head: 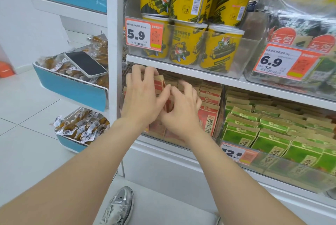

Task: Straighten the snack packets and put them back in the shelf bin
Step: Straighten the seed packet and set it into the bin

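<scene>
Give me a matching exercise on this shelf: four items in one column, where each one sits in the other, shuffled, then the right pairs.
Items
1. smartphone
2. yellow tubs
3. green packets
4. red packets

Places
A. in the clear bin bearing the 5.9 price tag
B. on the wrapped snacks in the blue side basket
C. under the left hand and right hand
D. behind the 12.8 price tag

Pairs: 1-B, 2-A, 3-D, 4-C
</scene>
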